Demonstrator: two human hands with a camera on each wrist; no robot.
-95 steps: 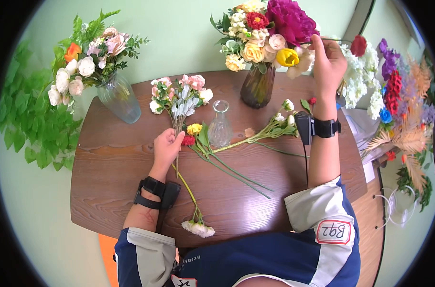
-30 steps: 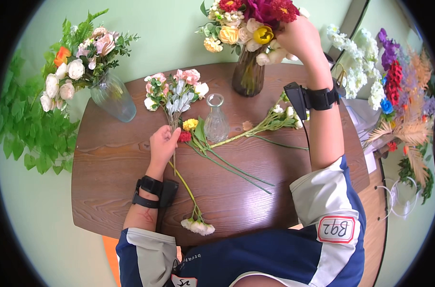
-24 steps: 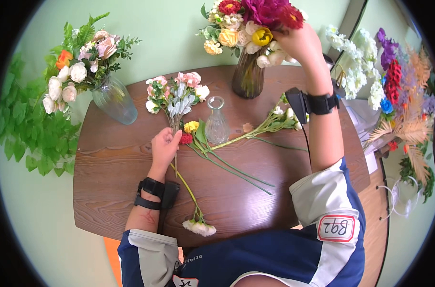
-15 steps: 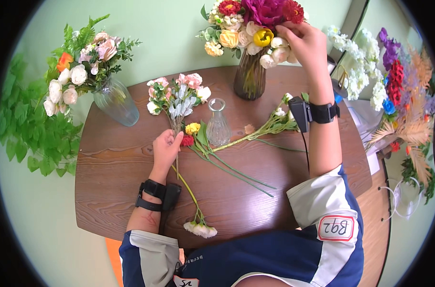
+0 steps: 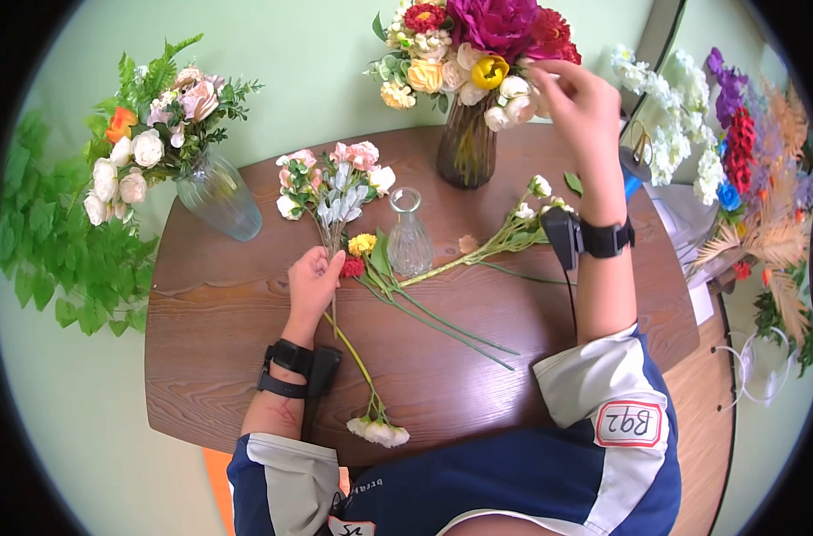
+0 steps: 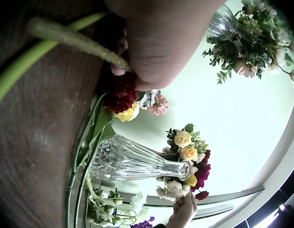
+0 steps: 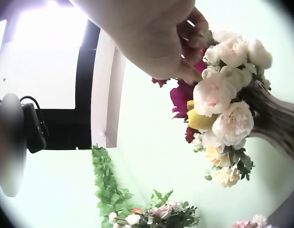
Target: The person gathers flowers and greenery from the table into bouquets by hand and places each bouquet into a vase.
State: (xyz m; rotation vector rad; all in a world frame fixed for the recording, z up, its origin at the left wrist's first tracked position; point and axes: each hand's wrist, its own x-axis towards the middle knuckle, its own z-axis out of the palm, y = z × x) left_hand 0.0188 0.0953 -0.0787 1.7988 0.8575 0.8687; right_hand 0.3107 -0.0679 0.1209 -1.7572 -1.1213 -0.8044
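At the table's left, my left hand (image 5: 314,281) grips the stems of a small bunch of pink and white flowers (image 5: 339,174) with silvery leaves. The cut end of a stem (image 6: 80,40) sticks out below that hand in the left wrist view. My right hand (image 5: 585,112) is raised at the right side of a full bouquet in a dark ribbed glass vase (image 5: 467,152). Its fingertips are right by the white peonies (image 7: 216,92), below a red flower (image 5: 552,37) and the large magenta bloom (image 5: 491,22). I cannot tell whether they pinch a stem there.
A clear glass vase (image 5: 411,237) stands mid-table. Beside it lie red and yellow carnations (image 5: 362,244) and a white-flowered branch (image 5: 514,223). White flowers (image 5: 379,432) lie near the front edge. A blue-tinted vase (image 5: 223,196) of flowers leans at the back left.
The red flower, held out to the right at first, now sits among the bouquet's blooms. My right hand has drawn slightly down and right from it. The left hand keeps its grip.
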